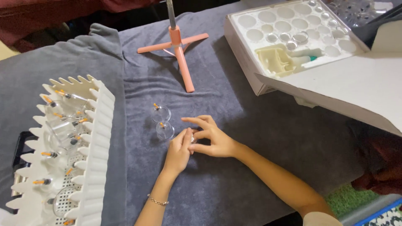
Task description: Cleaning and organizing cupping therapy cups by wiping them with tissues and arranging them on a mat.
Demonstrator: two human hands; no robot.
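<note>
My left hand [178,152] and right hand [211,140] are bare, forearms uncovered. I wear a thin chain bracelet [158,202] on my left wrist and a pale sleeve [320,219] at my right elbow.

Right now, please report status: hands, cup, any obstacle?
Both hands together on a small clear cup. Two clear cups stand just left. Nothing in the way.

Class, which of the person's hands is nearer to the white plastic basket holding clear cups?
Left. The left hand lies on the grey cloth, on the side toward the white plastic basket; the right hand sits beyond it, farther away.
</note>
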